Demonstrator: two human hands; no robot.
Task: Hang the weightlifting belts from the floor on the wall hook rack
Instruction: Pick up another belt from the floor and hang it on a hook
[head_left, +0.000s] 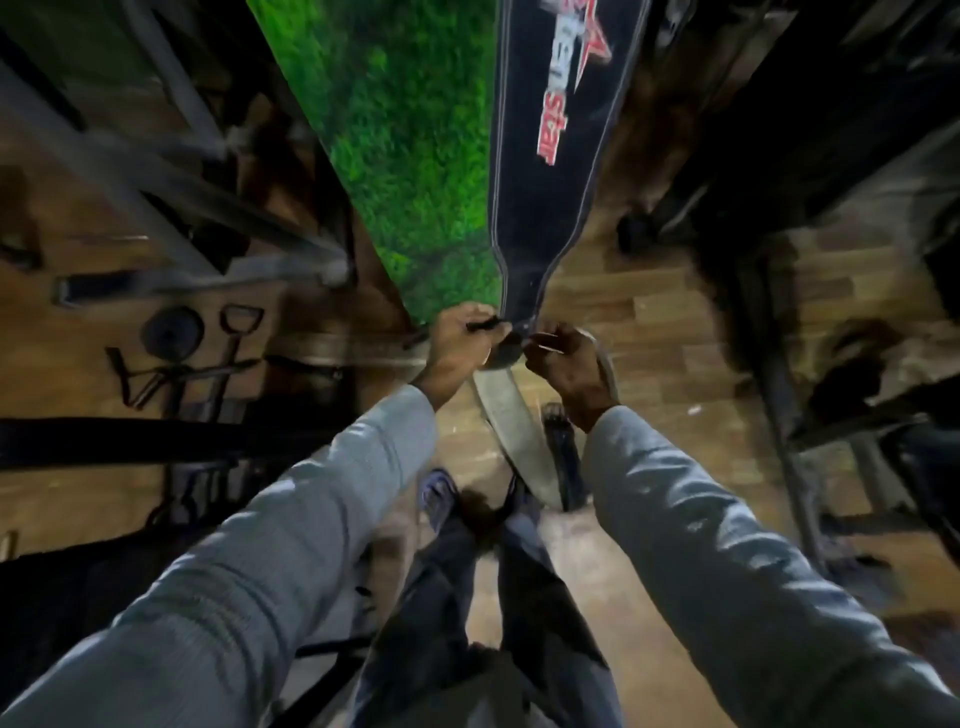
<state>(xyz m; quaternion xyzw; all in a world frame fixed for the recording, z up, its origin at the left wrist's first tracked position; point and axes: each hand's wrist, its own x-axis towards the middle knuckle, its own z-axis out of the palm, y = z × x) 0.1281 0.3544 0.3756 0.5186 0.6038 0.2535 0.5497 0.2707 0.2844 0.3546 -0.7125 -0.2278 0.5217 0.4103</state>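
Observation:
A black weightlifting belt (550, 156) with red and white "star" lettering hangs down the middle of the head view, beside a green grass-like wall panel (415, 156). Its narrow lower end sits between my two hands. My left hand (460, 345) is closed on the belt's end, with a thin dark piece under its fingers. My right hand (563, 358) pinches the same end from the right. A pale grey strap (514, 431) curves down below my hands toward the floor. The hook rack itself is not visible.
Grey metal machine frames (171, 171) stand at the left, with cable handles and a small plate (171, 332) on the wooden floor (649, 322). Dark gym equipment (810, 156) fills the right. My feet (441, 493) are below, with another dark belt (561, 447) lying near them.

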